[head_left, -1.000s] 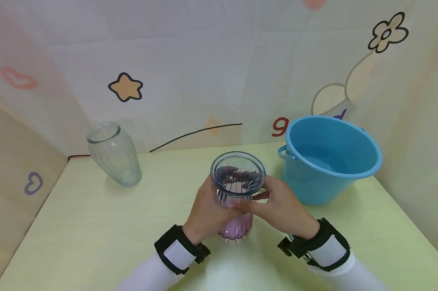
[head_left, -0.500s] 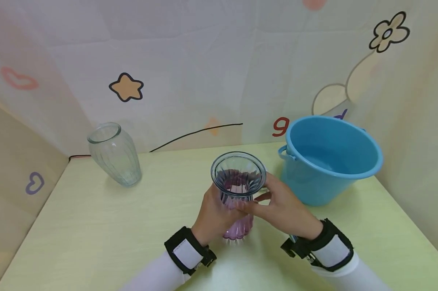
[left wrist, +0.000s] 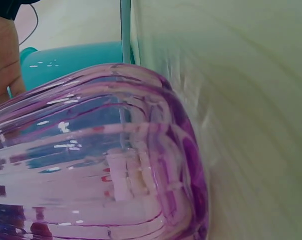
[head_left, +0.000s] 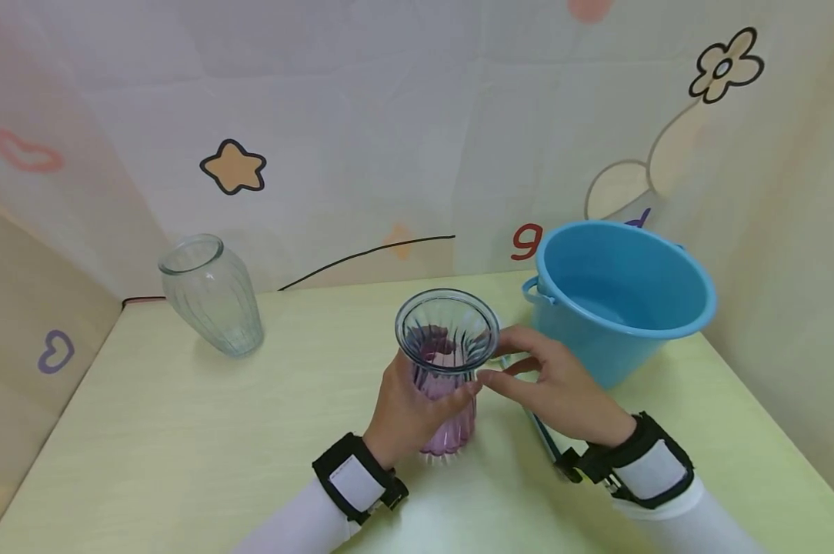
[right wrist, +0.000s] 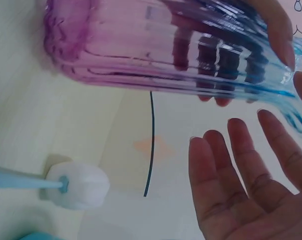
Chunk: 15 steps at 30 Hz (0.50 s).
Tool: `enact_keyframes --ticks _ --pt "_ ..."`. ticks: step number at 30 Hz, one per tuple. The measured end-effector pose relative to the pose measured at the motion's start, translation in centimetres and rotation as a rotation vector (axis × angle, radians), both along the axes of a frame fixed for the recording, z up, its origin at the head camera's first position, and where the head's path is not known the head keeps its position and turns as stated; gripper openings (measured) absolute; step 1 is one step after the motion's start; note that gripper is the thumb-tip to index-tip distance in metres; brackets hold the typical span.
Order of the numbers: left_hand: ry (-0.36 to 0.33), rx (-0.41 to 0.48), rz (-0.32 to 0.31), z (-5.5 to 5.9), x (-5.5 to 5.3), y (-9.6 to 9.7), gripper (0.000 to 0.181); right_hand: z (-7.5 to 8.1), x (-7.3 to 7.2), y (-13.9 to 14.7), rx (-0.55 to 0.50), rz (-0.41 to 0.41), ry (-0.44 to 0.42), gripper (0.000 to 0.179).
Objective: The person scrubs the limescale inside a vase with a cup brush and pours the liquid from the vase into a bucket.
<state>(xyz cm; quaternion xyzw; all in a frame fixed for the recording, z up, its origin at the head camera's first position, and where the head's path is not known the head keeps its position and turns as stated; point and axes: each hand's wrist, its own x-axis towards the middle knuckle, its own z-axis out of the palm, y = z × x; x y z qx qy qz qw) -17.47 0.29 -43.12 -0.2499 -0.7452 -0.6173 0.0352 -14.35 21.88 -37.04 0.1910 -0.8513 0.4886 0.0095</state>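
A ribbed glass vase [head_left: 452,435], clear bluish at its flared rim and purple at the base, stands upright in the middle of the table. My left hand [head_left: 405,408] grips it from the left, the thumb across its front. Close by the rim's right side is my right hand [head_left: 562,385]. In the right wrist view its fingers [right wrist: 243,170] are loosely spread and apart from the glass; whether the thumb touches the neck I cannot tell. On the table under that hand lies a stick with a light blue handle [right wrist: 25,180] and a rounded white head [right wrist: 83,185], partly hidden in the head view.
A light blue bucket [head_left: 576,346] stands at the back right, close to my right hand. Another clear ribbed glass vase [head_left: 216,300] is at the back left. A patterned cloth wall [head_left: 361,138] encloses the pale table [head_left: 181,431] behind and at the sides.
My right hand has come off the vase and shifted slightly right, uncovering more of the blue-handled stick. The left hand still holds the vase in place.
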Motion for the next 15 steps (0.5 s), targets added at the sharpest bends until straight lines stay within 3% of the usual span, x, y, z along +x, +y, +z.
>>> enact_keyframes --ticks 9,15 --pt "-0.040 -0.010 0.001 0.2 0.2 0.0 0.078 -0.8 0.3 1.8 0.065 0.013 -0.026 0.022" --pt "-0.050 -0.012 -0.001 0.2 0.2 0.0 0.079 -1.5 0.6 3.2 0.158 0.070 0.028 0.023"
